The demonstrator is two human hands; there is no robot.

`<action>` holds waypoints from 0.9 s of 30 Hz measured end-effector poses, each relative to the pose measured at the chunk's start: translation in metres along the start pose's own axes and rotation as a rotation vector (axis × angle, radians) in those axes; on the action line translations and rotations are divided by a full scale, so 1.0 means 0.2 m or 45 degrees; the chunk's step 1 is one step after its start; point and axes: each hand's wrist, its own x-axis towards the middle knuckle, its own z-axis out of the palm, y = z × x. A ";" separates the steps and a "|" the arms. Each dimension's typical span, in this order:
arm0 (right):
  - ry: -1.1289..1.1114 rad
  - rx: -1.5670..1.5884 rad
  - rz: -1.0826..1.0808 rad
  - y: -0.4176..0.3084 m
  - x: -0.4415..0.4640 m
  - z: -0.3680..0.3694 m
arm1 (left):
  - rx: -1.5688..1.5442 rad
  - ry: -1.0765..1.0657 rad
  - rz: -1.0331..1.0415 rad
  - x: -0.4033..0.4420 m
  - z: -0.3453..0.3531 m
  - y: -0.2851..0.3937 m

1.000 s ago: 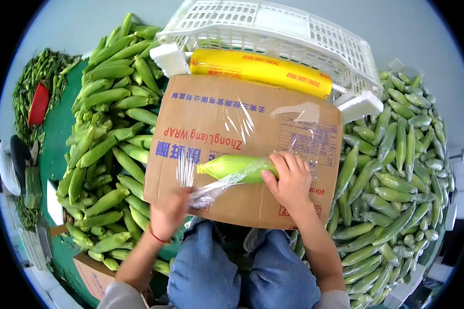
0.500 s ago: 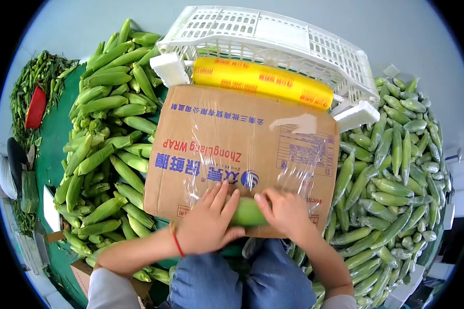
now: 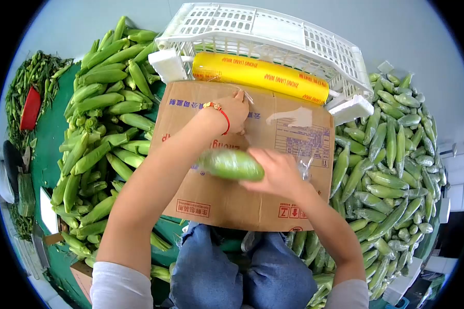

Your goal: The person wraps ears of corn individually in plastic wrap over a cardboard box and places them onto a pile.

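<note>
My right hand (image 3: 277, 172) grips an ear of corn (image 3: 234, 165), green-husked, with shiny film around it. The ear is held above a cardboard box (image 3: 252, 206) across my lap, its left end blurred by motion. Further up the board, below the roll, my left hand (image 3: 234, 112) is closed with its fingertips on clear plastic wrap (image 3: 249, 97). Part of its grip is hidden by the hand itself. Behind it lies a yellow roll of plastic wrap (image 3: 260, 77), its ends resting on two white foam blocks (image 3: 168, 65).
A white plastic crate (image 3: 278, 31) stands behind the roll. Unwrapped corn (image 3: 105, 105) is piled at left, film-wrapped ears (image 3: 389, 185) at right. Far left are a red object (image 3: 30, 108) and a heap of green trimmings (image 3: 40, 72).
Both hands were on the corn near the box's front edge. My left hand has left it and moved up toward the roll; my right hand has lifted the corn up the board.
</note>
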 end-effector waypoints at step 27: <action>-0.034 0.640 0.686 -0.43 -0.41 -0.46 | -2.875 0.936 0.012 -0.51 -0.07 0.32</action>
